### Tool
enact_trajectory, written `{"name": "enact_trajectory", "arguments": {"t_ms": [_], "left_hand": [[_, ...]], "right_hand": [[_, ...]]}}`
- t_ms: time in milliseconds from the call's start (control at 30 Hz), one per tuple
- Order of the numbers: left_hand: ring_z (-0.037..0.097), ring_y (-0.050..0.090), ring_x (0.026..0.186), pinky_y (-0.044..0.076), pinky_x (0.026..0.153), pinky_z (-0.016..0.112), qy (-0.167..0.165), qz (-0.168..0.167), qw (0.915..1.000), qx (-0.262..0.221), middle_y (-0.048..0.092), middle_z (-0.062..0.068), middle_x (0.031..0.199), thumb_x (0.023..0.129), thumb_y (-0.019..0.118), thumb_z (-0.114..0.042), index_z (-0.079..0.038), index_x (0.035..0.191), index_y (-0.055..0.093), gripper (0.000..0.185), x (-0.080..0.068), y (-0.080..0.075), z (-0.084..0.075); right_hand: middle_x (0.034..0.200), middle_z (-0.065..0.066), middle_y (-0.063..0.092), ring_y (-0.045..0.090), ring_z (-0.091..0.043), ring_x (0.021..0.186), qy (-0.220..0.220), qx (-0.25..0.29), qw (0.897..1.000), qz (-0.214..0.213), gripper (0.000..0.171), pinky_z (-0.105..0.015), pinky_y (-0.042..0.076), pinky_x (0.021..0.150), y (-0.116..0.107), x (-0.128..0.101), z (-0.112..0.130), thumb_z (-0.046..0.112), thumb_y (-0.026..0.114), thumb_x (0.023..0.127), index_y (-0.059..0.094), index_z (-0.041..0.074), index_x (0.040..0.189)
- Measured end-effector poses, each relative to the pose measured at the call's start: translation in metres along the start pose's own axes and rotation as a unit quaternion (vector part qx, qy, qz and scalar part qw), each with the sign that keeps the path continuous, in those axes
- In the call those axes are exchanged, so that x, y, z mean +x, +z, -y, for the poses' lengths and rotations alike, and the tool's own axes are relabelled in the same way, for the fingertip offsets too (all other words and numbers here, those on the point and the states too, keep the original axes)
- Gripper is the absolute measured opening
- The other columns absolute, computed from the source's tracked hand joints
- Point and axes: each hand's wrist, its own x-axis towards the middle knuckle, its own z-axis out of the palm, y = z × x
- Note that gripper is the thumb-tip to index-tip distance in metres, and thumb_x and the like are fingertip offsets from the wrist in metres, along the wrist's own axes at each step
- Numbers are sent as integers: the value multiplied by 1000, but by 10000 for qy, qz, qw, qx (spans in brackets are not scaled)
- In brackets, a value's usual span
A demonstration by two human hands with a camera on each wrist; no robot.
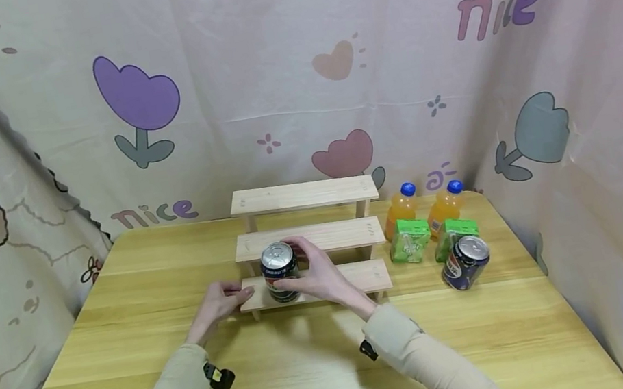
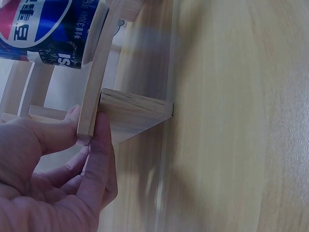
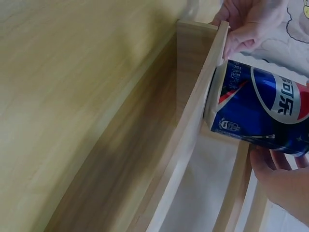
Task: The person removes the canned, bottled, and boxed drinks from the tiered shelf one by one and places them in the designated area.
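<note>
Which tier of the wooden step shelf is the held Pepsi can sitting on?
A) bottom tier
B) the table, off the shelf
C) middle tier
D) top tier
A: the right hand grips the Pepsi can upright on the lowest, front tier of the wooden step shelf, while the left hand pinches that tier's left end; the two tiers above are bare.

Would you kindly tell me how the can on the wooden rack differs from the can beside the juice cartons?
The can on the rack stands upright on the lowest step of the wooden rack, while the other can sits tilted on the table. The right hand holds the rack can; no hand touches the other can. The left hand pinches the step's end. Both cans are dark blue with silver tops.
</note>
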Motion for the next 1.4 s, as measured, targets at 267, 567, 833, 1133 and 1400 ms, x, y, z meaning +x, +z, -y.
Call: {"name": "enact_trajectory", "arguments": {"t_ms": [267, 567, 833, 1133, 1400], "left_hand": [[23, 58, 87, 50, 77, 34, 75, -6, 10000, 31, 59, 23, 104, 82, 62, -33, 7, 110, 53, 50, 2, 0, 1], [22, 58, 87, 50, 76, 33, 121, 0, 9999, -103, 59, 22, 105, 83, 61, -32, 8, 111, 53, 49, -1, 0, 1], [22, 57, 89, 50, 77, 32, 149, -23, 9998, -97, 60, 21, 104, 83, 61, -31, 7, 111, 53, 48, -1, 0, 0], [24, 58, 91, 50, 79, 34, 70, 44, 9999, -76, 58, 23, 107, 83, 61, -32, 8, 114, 51, 52, 2, 0, 1], [27, 58, 95, 50, 80, 37, 70, 31, 10000, 50, 58, 24, 109, 83, 60, -33, 8, 114, 51, 52, 2, 0, 1]], "right_hand": [[116, 0, 59, 57, -15, 102, -231, -54, 9992, -334, 70, -28, 47, 89, 5, 5, -11, 28, 81, 62, 46, 21, 122], [113, -4, 60, 58, -17, 100, -217, 117, 9975, -663, 68, -35, 48, 87, -26, -19, 9, 20, 82, 61, 50, 14, 120], [115, -11, 57, 56, -24, 103, -11, 334, 9917, -1242, 67, -41, 44, 93, -79, -57, 8, 7, 80, 61, 49, 6, 120], [118, -12, 55, 51, -16, 109, 258, 178, 9760, -2153, 66, -19, 40, 96, -133, -93, -29, 6, 78, 63, 47, 5, 121], [128, -8, 49, 46, -16, 119, 841, -41, 9609, -2639, 73, -22, 39, 99, -149, -109, -70, 13, 78, 66, 41, 14, 129]]}}
